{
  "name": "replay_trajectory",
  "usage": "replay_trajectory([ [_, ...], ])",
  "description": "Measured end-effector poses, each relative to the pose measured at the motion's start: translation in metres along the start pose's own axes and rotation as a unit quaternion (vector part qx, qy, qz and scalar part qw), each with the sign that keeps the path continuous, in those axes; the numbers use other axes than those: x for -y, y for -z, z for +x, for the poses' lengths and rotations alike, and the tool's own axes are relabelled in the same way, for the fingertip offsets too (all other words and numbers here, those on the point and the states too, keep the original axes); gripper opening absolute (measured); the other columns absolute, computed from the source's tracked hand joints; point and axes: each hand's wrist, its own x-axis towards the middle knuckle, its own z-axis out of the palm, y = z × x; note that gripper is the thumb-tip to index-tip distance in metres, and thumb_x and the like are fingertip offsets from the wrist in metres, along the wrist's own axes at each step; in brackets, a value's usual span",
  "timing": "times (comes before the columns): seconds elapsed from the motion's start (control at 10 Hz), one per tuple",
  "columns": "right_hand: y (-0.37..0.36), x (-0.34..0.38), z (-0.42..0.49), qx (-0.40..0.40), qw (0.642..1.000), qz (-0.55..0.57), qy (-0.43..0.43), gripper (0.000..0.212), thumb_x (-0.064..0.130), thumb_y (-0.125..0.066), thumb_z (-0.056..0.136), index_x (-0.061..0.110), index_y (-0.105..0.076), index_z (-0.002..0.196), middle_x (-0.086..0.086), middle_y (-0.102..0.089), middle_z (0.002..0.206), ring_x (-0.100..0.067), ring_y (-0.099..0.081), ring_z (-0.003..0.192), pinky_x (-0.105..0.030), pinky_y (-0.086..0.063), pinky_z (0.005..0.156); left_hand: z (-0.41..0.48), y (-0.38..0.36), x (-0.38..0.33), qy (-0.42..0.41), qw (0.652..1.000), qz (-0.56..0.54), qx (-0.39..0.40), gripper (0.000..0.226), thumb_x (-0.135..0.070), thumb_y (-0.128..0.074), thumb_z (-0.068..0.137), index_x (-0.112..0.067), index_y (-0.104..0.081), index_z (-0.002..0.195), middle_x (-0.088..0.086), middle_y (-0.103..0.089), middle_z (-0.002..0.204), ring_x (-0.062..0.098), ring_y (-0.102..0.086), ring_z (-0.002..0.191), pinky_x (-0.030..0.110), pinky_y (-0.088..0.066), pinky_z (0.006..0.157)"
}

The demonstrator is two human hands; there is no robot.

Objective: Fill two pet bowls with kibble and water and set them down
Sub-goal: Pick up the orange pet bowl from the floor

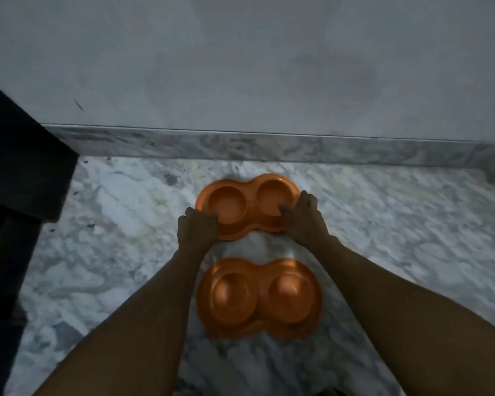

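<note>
While the near bowl (pixel 259 298) lies between the forearms (pixel 143 324) on the floor (pixel 397 224), the left hand (pixel 196 227) and right hand (pixel 302 217) clamp curled fingers over the rim of the far bowl (pixel 247 205)

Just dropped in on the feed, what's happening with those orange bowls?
A person's left hand and right hand grip the near edge of the far orange double bowl, on or just above the marble floor by the wall skirting. Its two wells look empty. The near orange double bowl lies between the forearms, untouched. No kibble or water shows.
</note>
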Motion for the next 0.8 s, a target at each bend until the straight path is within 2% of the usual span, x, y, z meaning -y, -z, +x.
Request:
replay_trajectory([
  [0.1,-0.023,-0.013,0.028,-0.019,0.997,0.028,-0.063,0.055,0.040,-0.046,0.100,0.000,-0.041,0.138,-0.024,-0.042,0.140,-0.040,-0.044,0.126,-0.046,-0.039,0.098,0.044,-0.033,0.020,0.043,0.998,-0.040,0.003,0.064,-0.046,-0.055,0.093,0.007,-0.049,0.128,0.026,-0.052,0.131,0.041,-0.048,0.124,0.040,-0.040,0.101],
  [0.2,-0.028,-0.018,0.040,0.002,0.993,0.072,-0.097,0.050,0.035,-0.042,0.104,-0.003,-0.047,0.136,-0.027,-0.046,0.138,-0.043,-0.044,0.128,-0.047,-0.039,0.106,0.055,-0.044,0.024,0.064,0.995,-0.081,-0.001,0.057,-0.041,-0.059,0.091,0.008,-0.056,0.119,0.025,-0.060,0.120,0.040,-0.055,0.116,0.039,-0.047,0.091],
  [0.3,-0.030,-0.022,0.049,-0.010,0.984,0.121,-0.132,0.047,0.035,-0.047,0.101,-0.003,-0.054,0.128,-0.025,-0.054,0.131,-0.042,-0.053,0.120,-0.044,-0.046,0.100,0.059,-0.047,0.025,0.083,0.992,-0.094,-0.024,0.042,-0.030,-0.061,0.092,0.008,-0.060,0.110,0.025,-0.063,0.109,0.039,-0.058,0.108,0.034,-0.041,0.071],
  [0.4,-0.034,-0.025,0.052,-0.024,0.973,0.164,-0.159,0.047,0.037,-0.052,0.095,-0.002,-0.057,0.121,-0.022,-0.060,0.124,-0.040,-0.061,0.109,-0.045,-0.052,0.092,0.064,-0.048,0.025,0.085,0.991,-0.098,-0.034,0.039,-0.028,-0.062,0.089,0.007,-0.062,0.107,0.022,-0.064,0.103,0.038,-0.060,0.105,0.033,-0.039,0.069],
  [0.5,-0.033,-0.029,0.053,-0.025,0.970,0.178,-0.165,0.036,0.033,-0.053,0.095,0.000,-0.057,0.110,-0.018,-0.061,0.108,-0.035,-0.062,0.098,-0.037,-0.048,0.077,0.068,-0.047,0.026,0.069,0.992,-0.097,-0.042,0.041,-0.029,-0.063,0.088,0.007,-0.063,0.109,0.024,-0.065,0.108,0.039,-0.060,0.105,0.033,-0.041,0.071],
  [0.6,-0.028,-0.032,0.049,-0.041,0.966,0.195,-0.165,0.028,0.033,-0.056,0.094,0.006,-0.050,0.095,-0.013,-0.058,0.094,-0.030,-0.057,0.085,-0.034,-0.044,0.070,0.067,-0.040,0.023,0.068,0.992,-0.092,-0.044,0.045,-0.033,-0.065,0.085,0.005,-0.063,0.108,0.023,-0.066,0.108,0.038,-0.061,0.104,0.036,-0.046,0.075],
  [0.7,-0.017,-0.025,0.042,-0.047,0.961,0.214,-0.166,0.035,0.038,-0.061,0.087,0.005,-0.053,0.095,-0.014,-0.062,0.094,-0.033,-0.063,0.087,-0.039,-0.052,0.075,0.065,-0.031,0.017,0.057,0.993,-0.095,-0.049,0.044,-0.035,-0.067,0.082,0.005,-0.065,0.101,0.023,-0.068,0.100,0.038,-0.064,0.097,0.037,-0.049,0.074],
  [0.8,0.003,-0.012,0.030,-0.041,0.960,0.226,-0.162,0.055,0.047,-0.061,0.074,0.000,-0.061,0.102,-0.019,-0.069,0.097,-0.038,-0.068,0.091,-0.048,-0.057,0.085,0.054,-0.011,0.004,0.050,0.991,-0.114,-0.057,0.041,-0.034,-0.066,0.082,0.004,-0.068,0.094,0.022,-0.070,0.093,0.038,-0.065,0.092,0.037,-0.051,0.074],
])
